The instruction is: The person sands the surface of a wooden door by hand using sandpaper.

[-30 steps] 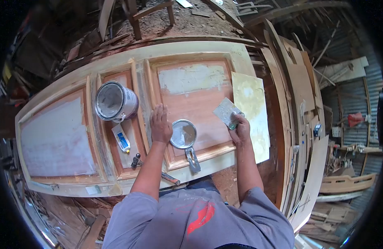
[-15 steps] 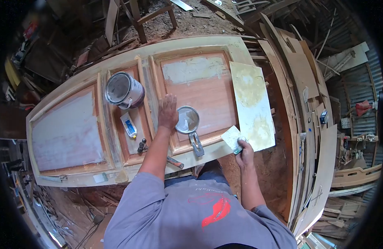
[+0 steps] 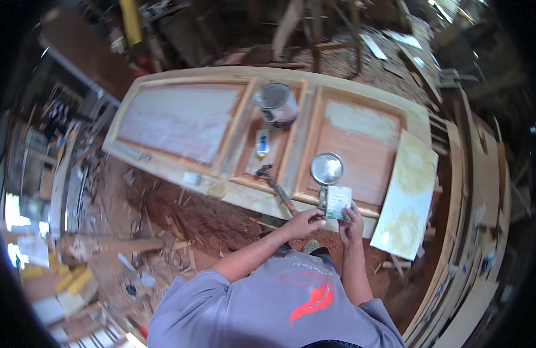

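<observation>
My right hand [image 3: 351, 224] grips a pale square filler spreader [image 3: 338, 200], smeared and greenish along its lower edge. My left hand [image 3: 304, 225] is closed beside the spreader's left edge; what its fingertips pinch is hard to make out. Just beyond lies a round metal lid [image 3: 327, 168] with whitish paste, on a panel of the wooden door [image 3: 221, 184]. A grey tool at the lid's near side is partly hidden by the spreader. Left of it, a hammer [image 3: 278, 189] rests across the door's edge.
An open paint can [image 3: 277, 105] and a white bottle [image 3: 262, 144] stand or lie on the door's middle panel. A stained pale board [image 3: 406, 194] overlaps the right end. Long planks [image 3: 453, 232] line the right side; wood scraps litter the dirt floor.
My left hand has left the door panel beside the lid and come back toward my body, next to the spreader. The right hand brought the spreader inward. The view has swung left.
</observation>
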{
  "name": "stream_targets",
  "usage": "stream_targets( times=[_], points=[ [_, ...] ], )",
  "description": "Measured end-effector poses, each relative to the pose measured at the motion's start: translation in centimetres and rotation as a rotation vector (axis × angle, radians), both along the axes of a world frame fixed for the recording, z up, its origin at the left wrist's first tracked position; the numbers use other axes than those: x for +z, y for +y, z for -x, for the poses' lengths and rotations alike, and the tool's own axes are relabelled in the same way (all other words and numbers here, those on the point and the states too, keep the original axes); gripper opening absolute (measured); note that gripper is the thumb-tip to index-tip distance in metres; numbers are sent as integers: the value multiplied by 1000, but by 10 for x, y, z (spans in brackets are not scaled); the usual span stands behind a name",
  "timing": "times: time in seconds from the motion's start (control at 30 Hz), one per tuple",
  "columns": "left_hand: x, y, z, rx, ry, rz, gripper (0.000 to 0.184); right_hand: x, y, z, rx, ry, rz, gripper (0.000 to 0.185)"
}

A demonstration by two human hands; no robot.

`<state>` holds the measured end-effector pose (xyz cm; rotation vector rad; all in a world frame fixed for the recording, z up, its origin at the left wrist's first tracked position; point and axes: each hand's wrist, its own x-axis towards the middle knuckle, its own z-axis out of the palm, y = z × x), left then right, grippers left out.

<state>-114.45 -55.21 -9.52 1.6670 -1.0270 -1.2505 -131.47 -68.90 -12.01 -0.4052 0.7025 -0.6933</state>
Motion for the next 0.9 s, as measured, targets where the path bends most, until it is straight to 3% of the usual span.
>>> stream_targets(
  times=[0.1,0.17,0.27,0.3,0.37,0.47,0.57,0.6,0.67,0.7,0.73,0.83,0.9],
  points=[
    [24,42,10,76,-106,-43,41,-33,-29,16,30,65,64,36],
    [26,76,14,151,-167,-54,42,-52,-50,18,-77,210,122,38],
    [34,129,17,322,-202,-20,41,-73,-75,26,-125,401,235,53],
    [36,146,18,386,-197,-21,41,-86,-81,25,-143,586,303,55],
    [34,183,24,509,-179,-27,41,-75,-79,27,36,898,588,58],
    [30,226,38,739,-197,19,34,-58,-59,25,76,1433,1163,63],
    [36,252,40,793,-68,-98,24,-34,-38,12,66,958,1108,62],
    [42,253,42,816,-109,-78,28,-14,-21,-1,103,673,897,60],
    [45,246,40,861,67,-28,38,44,19,-23,253,76,550,56],
    [47,243,37,874,155,-3,43,70,43,-36,310,-133,391,62],
    [47,242,28,771,218,45,60,100,69,-50,376,-367,272,73],
    [85,204,17,810,864,468,72,172,153,-89,480,-559,118,91],
    [142,186,11,978,958,585,80,182,209,-106,572,-566,99,98]
  ],
)
